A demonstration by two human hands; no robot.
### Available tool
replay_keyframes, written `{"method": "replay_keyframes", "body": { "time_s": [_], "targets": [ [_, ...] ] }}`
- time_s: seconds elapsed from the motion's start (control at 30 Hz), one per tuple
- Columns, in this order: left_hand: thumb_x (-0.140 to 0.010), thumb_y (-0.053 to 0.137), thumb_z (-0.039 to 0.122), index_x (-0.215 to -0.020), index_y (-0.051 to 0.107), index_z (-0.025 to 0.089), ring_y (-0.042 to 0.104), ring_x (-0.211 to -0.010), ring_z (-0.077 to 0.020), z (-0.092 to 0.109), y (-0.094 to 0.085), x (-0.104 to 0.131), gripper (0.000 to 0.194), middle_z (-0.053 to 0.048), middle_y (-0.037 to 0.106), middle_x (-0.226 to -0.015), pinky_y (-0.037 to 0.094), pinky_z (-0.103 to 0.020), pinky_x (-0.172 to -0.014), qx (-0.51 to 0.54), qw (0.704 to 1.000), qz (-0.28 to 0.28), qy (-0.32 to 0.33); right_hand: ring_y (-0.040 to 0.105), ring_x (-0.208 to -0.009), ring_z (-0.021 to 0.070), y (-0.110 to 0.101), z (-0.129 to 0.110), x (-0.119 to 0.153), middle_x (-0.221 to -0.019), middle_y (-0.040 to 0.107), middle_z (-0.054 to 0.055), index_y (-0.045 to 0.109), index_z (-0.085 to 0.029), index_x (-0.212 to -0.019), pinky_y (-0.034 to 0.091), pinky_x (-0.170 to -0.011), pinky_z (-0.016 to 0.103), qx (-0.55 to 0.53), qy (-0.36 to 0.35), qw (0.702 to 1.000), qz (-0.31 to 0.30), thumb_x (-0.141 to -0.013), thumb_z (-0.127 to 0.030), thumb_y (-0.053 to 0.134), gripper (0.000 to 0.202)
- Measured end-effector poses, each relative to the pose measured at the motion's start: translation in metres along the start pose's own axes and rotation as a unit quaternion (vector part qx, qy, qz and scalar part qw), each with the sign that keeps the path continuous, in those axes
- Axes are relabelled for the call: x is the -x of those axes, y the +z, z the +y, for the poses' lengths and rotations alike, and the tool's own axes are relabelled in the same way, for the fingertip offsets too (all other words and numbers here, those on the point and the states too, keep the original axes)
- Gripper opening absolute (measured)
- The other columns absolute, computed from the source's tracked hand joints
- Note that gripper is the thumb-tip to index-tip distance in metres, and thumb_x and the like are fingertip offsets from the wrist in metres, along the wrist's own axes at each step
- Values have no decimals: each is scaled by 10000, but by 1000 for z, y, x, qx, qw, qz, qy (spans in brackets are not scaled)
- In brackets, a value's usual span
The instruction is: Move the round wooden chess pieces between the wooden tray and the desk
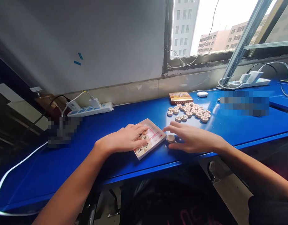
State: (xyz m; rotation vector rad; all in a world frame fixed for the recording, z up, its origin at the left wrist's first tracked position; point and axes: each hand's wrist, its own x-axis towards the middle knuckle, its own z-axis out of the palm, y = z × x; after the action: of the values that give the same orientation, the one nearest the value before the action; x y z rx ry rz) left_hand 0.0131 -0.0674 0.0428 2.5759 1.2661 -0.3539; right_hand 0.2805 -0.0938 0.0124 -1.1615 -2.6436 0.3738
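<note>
My left hand (127, 137) lies over a shallow open box (155, 137) that has red printing on its inner bottom. Its fingers and thumb are spread on round Chinese chess pieces (146, 145) with black characters, gathered at the box's left side; the hand hides some of them. Just right of the box, a single chess piece (170, 138) sits on the blue table with no marking showing on top. My right hand (191, 137) is around this piece, fingers beyond it and thumb on the near side, with the fingers apart.
Many loose chess pieces (191, 110) lie farther back, in front of a brown-red box lid (181, 97). A white earbud case (202, 94) is near the wall. Power strips (92, 108) with cables stand at left and right on the blue table (125, 117). A bottle (44, 99) is far left.
</note>
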Motion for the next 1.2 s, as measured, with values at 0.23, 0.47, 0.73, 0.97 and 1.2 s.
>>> {"method": "replay_keyframes", "body": {
  "time_s": [0.23,0.47,0.73,0.97,1.2],
  "targets": [
    [-915,308,619,-1491,238,276,253,-1371,-298,1,-2,0,674,-23,221,-1557,246,-435,-1098,9,1000,-13,-20,582,-772,171,-1,6,-12,-916,620,76,635,-183,-926,402,-661,272,74,-13,997,-24,-862,-227,460,191],
    [-922,319,587,-1489,250,263,283,-1356,-287,0,-3,0,656,-32,244,-1549,264,-415,-1089,-3,1000,-6,-5,561,-623,186,-36,4,-61,-669,626,68,619,-165,-668,323,-519,282,201,22,967,-157,-732,-275,551,144],
    [-922,311,587,-1475,279,280,308,-1344,-298,2,-2,1,633,-29,267,-1541,292,-428,-1064,1,1000,5,-2,502,-593,142,-35,19,-66,-711,558,33,489,-186,-704,360,-542,271,94,67,988,105,-744,-336,623,205],
    [-910,319,594,-1482,262,289,310,-1340,-311,2,-2,0,651,-31,258,-1544,292,-444,-1059,-3,1000,-3,-11,491,-786,199,-7,51,7,-783,495,50,422,-203,-637,417,-731,356,40,-48,913,404,-811,-375,600,303],
    [-910,324,605,-1493,241,268,310,-1336,-304,-1,-2,-1,678,-38,254,-1544,286,-433,-1068,-4,1000,-5,-7,559,-852,192,22,35,17,-939,577,66,572,-197,-1019,444,-755,321,-5,-44,988,146,-862,-321,557,201]
  ]
}}
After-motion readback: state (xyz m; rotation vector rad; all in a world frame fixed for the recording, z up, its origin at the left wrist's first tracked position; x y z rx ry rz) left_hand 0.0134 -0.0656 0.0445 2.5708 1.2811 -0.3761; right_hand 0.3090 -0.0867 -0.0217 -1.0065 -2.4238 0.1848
